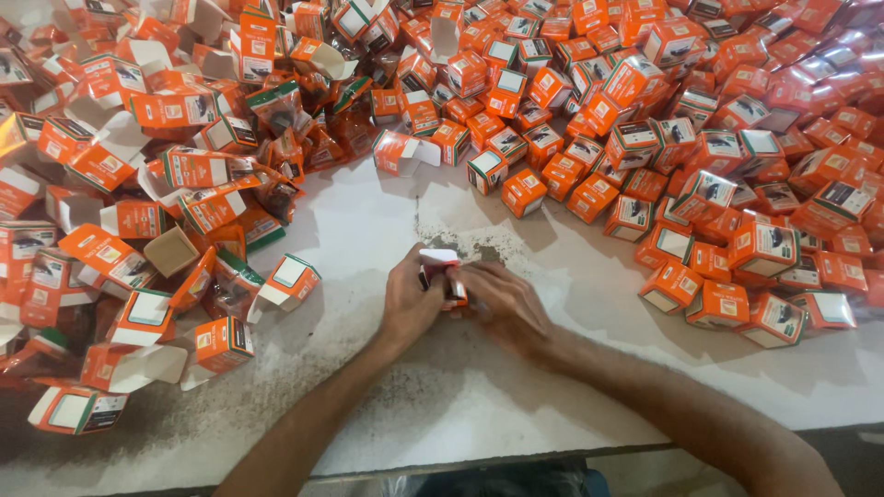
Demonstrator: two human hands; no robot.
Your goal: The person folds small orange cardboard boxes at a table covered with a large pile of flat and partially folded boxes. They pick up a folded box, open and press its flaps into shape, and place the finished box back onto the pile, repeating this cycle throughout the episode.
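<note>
Both hands meet at the middle of a white tabletop [368,230]. My left hand [410,299] and my right hand [502,304] together grip one small orange carton [440,267], whose white end flap stands up between the fingers. The carton is mostly hidden by my fingers. What is inside it cannot be seen. My forearms reach in from the bottom edge of the view.
A heap of open, unfolded orange cartons [138,212] covers the left side. Several closed orange cartons [718,166] are piled at the right and back. Dark grit [460,241] lies just beyond my hands. The table's front edge [516,456] runs along the bottom.
</note>
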